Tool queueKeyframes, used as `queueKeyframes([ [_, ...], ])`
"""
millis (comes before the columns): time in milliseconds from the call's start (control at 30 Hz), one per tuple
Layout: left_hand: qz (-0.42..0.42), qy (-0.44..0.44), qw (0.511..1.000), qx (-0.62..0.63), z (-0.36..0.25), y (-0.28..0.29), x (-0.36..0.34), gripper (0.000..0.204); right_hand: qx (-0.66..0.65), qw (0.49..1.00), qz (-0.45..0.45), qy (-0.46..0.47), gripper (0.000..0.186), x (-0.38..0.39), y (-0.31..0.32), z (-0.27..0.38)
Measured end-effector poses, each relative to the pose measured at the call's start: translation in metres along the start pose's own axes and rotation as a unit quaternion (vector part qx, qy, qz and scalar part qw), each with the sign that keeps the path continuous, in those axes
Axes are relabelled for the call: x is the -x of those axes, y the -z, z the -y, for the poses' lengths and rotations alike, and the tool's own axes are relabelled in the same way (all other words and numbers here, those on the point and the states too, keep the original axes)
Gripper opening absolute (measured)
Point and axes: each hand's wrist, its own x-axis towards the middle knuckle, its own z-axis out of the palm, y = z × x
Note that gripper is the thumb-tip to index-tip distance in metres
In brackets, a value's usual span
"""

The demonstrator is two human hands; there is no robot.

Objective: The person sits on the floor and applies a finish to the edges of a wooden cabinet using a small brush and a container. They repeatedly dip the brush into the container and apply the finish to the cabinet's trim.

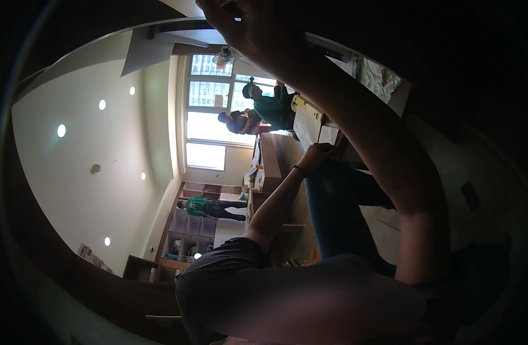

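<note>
My right arm stretches across the view to the top edge, where my right hand (232,26) is held up against the edge of a cabinet. Its fingers are curled in deep shadow, and what they hold cannot be made out. My left hand (317,156), with a dark band at the wrist, rests by the knee of my blue jeans (338,213). The left fingers are partly hidden and dark. Near my right hand are a pale board (180,37) and a grey panel (143,52).
The room appears turned sideways, its white ceiling (80,167) at the left. Two people (269,109) in green stand or sit by the windows (206,126). Another person (203,207) stands by open shelves (189,227). Beyond my left hand lies a worktable (307,129) with a yellow tool.
</note>
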Motion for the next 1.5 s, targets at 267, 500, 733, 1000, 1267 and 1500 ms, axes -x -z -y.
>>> queueKeyframes([
  [267, -0.001, 0.001, 1.000, 0.026, 0.000, 0.000, 0.005, 0.042, 0.000, 0.999, 0.009, 0.040, 0.008, -0.006, 0.002, -0.002],
  [500, 0.001, 0.005, 1.000, 0.005, -0.007, 0.002, 0.004, 0.042, -0.052, 0.996, 0.044, 0.050, 0.010, -0.015, 0.006, -0.007],
  [733, -0.003, 0.002, 1.000, 0.001, -0.004, 0.000, 0.005, 0.042, -0.050, 0.996, 0.047, 0.053, 0.009, -0.011, 0.007, -0.004],
  [1000, -0.008, -0.013, 1.000, 0.010, -0.004, 0.001, 0.004, 0.042, -0.131, 0.989, 0.045, -0.055, 0.009, -0.014, 0.012, 0.005],
  [1267, -0.001, -0.002, 1.000, 0.010, -0.010, 0.003, 0.003, 0.041, -0.173, 0.977, 0.025, -0.119, 0.012, -0.012, 0.014, 0.001],
  [1500, 0.001, -0.027, 0.999, 0.025, 0.003, 0.001, 0.000, 0.040, -0.238, 0.921, 0.077, -0.298, 0.018, -0.019, 0.023, 0.016],
])
